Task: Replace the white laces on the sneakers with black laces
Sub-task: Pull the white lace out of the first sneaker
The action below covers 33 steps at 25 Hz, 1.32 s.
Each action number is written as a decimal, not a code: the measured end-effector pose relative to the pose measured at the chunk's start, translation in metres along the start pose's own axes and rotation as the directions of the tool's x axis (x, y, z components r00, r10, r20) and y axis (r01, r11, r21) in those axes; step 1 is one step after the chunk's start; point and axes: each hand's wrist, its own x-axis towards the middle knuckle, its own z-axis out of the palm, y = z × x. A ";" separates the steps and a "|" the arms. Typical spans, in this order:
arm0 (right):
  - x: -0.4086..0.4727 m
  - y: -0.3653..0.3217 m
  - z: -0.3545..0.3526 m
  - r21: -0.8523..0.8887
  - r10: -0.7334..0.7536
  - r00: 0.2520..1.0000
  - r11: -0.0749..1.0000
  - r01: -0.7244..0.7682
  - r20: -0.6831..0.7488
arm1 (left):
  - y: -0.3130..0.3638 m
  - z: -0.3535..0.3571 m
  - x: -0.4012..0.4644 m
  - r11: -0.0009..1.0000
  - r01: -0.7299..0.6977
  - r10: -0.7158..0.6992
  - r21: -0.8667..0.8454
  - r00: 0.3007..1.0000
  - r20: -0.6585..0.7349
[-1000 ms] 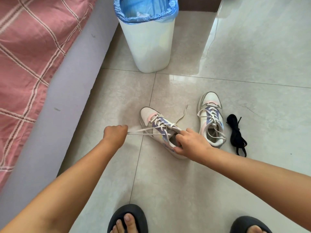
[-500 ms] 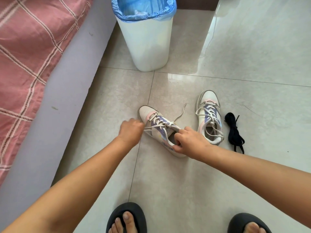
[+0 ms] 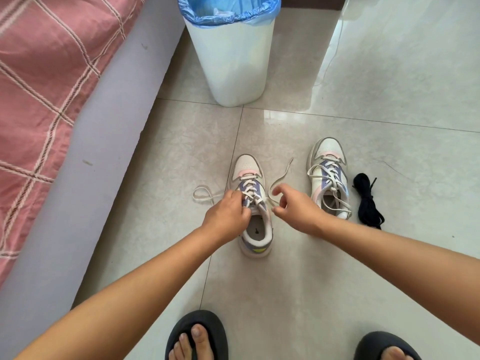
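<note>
A white, lilac and pink sneaker (image 3: 248, 167) stands on the tiled floor, heel toward me, laced with a white lace. My left hand (image 3: 228, 214) is closed on that lace at the top eyelets on the shoe's left side. A slack loop of the lace (image 3: 202, 194) lies on the floor to the left. Its other loose end (image 3: 281, 175) trails up to the right and passes between the spread fingers of my right hand (image 3: 293, 206), which hovers beside the shoe. The second sneaker (image 3: 327, 149) stands further right, still white-laced. Bundled black laces (image 3: 366, 201) lie beside it.
A white bin (image 3: 233, 61) with a blue liner stands behind the shoes. A bed with a pink checked cover (image 3: 39, 74) and a grey side (image 3: 104, 152) runs along the left. My feet in dark slippers (image 3: 197, 331) (image 3: 384, 344) are at the bottom edge.
The near sneaker has turned from slanted to straight, heel toward me. My left hand came in from the left to the top eyelets. My right hand let go of the shoe's collar and opened.
</note>
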 end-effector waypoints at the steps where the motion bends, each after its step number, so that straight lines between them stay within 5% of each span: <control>1: 0.007 0.005 -0.001 -0.055 0.006 0.999 0.998 -0.004 0.047 | 0.000 0.001 -0.002 1.000 -0.002 0.002 -0.002 1.000 0.011; 9: 0.025 0.014 0.012 -0.163 0.009 1.000 0.987 -0.010 -0.006 | -0.011 -0.005 0.004 0.993 -0.110 0.113 -0.048 0.992 0.062; 12: 0.029 0.009 0.003 -0.441 0.052 0.998 0.895 -0.064 -0.039 | -0.014 -0.013 0.015 0.993 -0.118 0.118 0.000 0.993 0.026; 15: 0.044 0.002 -0.031 -0.692 -0.112 0.972 0.719 -0.065 -0.207 | -0.017 -0.013 0.023 0.989 -0.138 0.138 0.052 0.990 0.004; 18: 0.063 -0.030 -0.059 -0.489 -0.235 0.903 0.872 0.033 -0.359 | -0.019 -0.011 0.027 0.982 -0.189 0.188 0.028 0.982 0.022; 22: 0.057 -0.062 -0.051 -0.019 -0.216 0.926 0.975 0.221 -0.308 | -0.020 -0.013 0.023 0.978 -0.169 0.160 -0.120 0.984 -0.083; 26: 0.023 -0.040 -0.008 -0.176 0.068 0.994 0.983 -0.052 0.083 | -0.023 -0.004 0.004 0.967 -0.251 0.234 -0.030 0.932 -0.277; 28: 0.010 -0.034 0.011 -0.018 0.143 0.965 0.990 -0.142 0.221 | -0.023 0.004 -0.005 0.958 -0.279 0.286 0.062 0.934 -0.213; 33: 0.007 -0.042 0.025 0.491 0.305 0.931 0.791 -0.365 0.202 | -0.019 0.015 -0.006 0.950 -0.278 0.306 0.143 0.923 -0.235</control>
